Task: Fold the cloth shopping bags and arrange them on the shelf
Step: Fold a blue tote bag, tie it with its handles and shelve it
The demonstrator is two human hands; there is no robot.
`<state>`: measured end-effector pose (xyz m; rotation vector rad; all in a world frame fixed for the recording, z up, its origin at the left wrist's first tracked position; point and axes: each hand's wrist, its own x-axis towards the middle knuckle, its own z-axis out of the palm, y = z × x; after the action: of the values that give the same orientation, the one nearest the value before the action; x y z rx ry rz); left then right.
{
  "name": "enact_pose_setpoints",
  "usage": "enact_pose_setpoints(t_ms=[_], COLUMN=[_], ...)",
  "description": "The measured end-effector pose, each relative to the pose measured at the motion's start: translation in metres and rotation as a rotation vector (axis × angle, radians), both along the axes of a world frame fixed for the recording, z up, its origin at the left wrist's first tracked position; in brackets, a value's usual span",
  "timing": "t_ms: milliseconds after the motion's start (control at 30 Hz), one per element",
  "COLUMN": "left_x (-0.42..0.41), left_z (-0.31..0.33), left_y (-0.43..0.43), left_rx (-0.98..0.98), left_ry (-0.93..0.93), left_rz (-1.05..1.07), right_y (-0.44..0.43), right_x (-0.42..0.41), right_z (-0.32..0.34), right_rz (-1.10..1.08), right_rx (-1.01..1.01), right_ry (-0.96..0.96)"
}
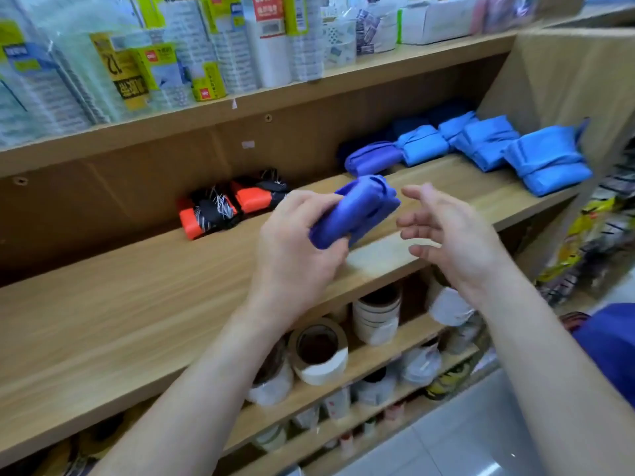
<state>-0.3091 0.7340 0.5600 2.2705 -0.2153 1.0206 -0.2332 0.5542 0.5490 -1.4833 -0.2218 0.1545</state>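
Mid-frame, the left hand (295,249) grips a folded purple bag (355,211) above the shelf (120,304); the right hand (443,235) hovers beside it, fingers spread. Folding looks done; next, set it beside the bags (481,146) upper right.

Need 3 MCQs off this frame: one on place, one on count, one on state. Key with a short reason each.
1. On the middle shelf, where are the orange-and-black bags relative to the light blue bags? A) right B) left C) on top
2. How many orange-and-black bags? A) one B) two C) four
3. The right hand is: A) a fist B) flat on the shelf C) open, holding nothing

1 B: they lie well left of the blue row.
2 B: two bundles side by side.
3 C: fingers spread, apart from the purple bag that the left hand holds.
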Motion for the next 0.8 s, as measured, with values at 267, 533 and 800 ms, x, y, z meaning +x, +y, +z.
enact_pose_setpoints(t_ms=[267,533,800], left_x=[0.063,0.121,0.152], left_z=[-0.022,-0.018,-0.025], left_y=[-0.041,-0.047,-0.056], left_rx=[0.129,-0.235,-0.151], left_ry=[0.239,0.671,0.567], left_rz=[-0.125,0.094,0.403], right_y=[-0.047,-0.059,-0.045], right_x=[0.091,0.152,0.191], right_z=[0.003,-0.016,-0.011], right_rz=[0.146,0.154,0.212], right_rx=[-0.245,-0.485,-0.606], right_ry=[-0.027,-0.212,-0.341])
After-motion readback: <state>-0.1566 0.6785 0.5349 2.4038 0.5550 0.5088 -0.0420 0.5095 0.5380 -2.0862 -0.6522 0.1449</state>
